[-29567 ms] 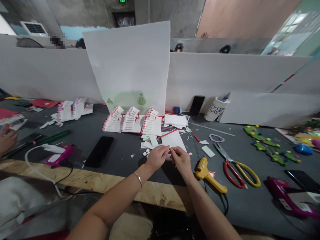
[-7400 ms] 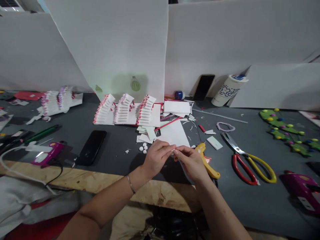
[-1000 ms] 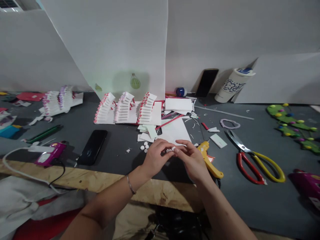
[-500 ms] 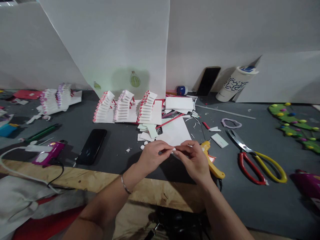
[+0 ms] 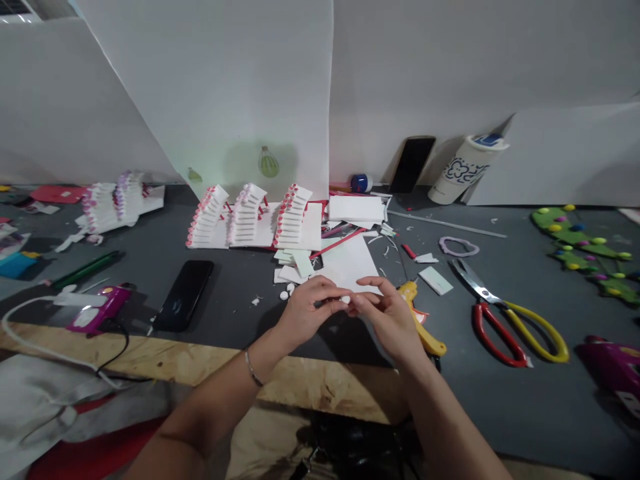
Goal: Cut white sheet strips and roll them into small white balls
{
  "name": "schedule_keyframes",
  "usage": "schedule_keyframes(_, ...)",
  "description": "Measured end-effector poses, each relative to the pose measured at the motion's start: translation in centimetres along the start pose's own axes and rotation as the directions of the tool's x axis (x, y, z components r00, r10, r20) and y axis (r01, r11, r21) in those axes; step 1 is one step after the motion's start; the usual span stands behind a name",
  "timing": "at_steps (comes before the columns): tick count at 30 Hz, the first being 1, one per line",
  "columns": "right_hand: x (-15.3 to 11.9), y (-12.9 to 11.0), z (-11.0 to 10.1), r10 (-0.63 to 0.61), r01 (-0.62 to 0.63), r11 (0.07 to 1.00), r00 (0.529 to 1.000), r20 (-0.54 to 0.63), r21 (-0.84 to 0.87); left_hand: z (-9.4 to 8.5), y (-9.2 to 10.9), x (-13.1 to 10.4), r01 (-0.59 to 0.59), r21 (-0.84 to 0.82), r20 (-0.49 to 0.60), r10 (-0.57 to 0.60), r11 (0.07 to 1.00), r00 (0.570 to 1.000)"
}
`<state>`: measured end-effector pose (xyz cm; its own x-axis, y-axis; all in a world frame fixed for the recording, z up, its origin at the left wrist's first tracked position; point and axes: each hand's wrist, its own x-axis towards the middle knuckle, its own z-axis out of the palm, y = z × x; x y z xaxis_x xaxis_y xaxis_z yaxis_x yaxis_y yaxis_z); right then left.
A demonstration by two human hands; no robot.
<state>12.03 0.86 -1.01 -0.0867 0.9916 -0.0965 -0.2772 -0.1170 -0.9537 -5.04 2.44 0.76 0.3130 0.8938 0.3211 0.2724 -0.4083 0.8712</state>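
Observation:
My left hand (image 5: 311, 301) pinches a small white disc (image 5: 345, 300) between thumb and fingertips, just above the table's front part. Meeting it from the other side, the thumb and a finger of my right hand (image 5: 389, 313) press at the disc's edge, while another finger is raised. Similar small white discs (image 5: 285, 295) lie on the table left of my left hand. Behind my hands is a white sheet (image 5: 350, 260) with pale foam scraps (image 5: 303, 262) beside it. A yellow glue gun (image 5: 430, 341) lies partly hidden by my right hand.
Three fan-shaped white models with red-tipped sticks (image 5: 293, 217) stand at the back. A black phone (image 5: 184, 295) lies left; another phone (image 5: 413, 163) leans on the wall by a white tumbler (image 5: 463, 170). Red-and-yellow-handled snips (image 5: 500, 310) and green decorated pieces (image 5: 575, 233) lie right.
My right index finger has lifted slightly, and the white disc has turned a little in my fingertips. The view has shifted slightly; the things on the table stay put.

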Motion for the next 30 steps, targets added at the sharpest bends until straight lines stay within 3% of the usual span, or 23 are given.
schedule_keyframes(11, -0.2, 0.0, -0.2, 0.119, -0.120, 0.989, 0.993, 0.015, 0.090, 0.3, -0.6, -0.2, -0.048, 0.017, -0.056, 0.049, 0.999, 0.997)
schedule_keyframes(14, -0.2, 0.0, -0.1, 0.080, -0.082, 0.993, 0.996, 0.025, 0.081, 0.7, -0.7, -0.1, 0.058, -0.139, -0.105, -0.073, 0.989, 0.992)
schedule_keyframes(16, -0.2, 0.1, 0.1, -0.004, 0.004, 1.000, 1.000, 0.000, 0.019, 1.1, -0.5, 0.1, 0.208, -0.361, -0.065, -0.247, 0.909, 0.967)
schedule_keyframes(18, -0.1, 0.2, 0.1, -0.136, 0.133, 0.987, 0.990, -0.032, -0.087, 1.4, -0.3, 0.2, 0.352, -0.580, 0.051, -0.399, 0.735, 0.916)
schedule_keyframes(20, -0.1, 0.4, 0.0, -0.263, 0.250, 0.945, 0.964, -0.034, -0.210, 1.6, 0.0, 0.3, 0.435, -0.707, 0.155, -0.477, 0.558, 0.865)
schedule_keyframes(22, -0.1, 0.4, -0.2, -0.340, 0.324, 0.892, 0.941, 0.004, -0.315, 1.7, 0.1, 0.4, 0.466, -0.758, 0.207, -0.510, 0.457, 0.835)
schedule_keyframes(25, -0.2, 0.3, -0.4, -0.388, 0.380, 0.829, 0.919, 0.067, -0.410, 1.6, 0.1, 0.4, 0.494, -0.770, 0.243, -0.530, 0.404, 0.813)
schedule_keyframes(30, -0.1, 0.3, -0.5, -0.380, 0.381, 0.835, 0.921, 0.086, -0.397, 1.5, 0.0, 0.3, 0.512, -0.740, 0.287, -0.484, 0.436, 0.827)
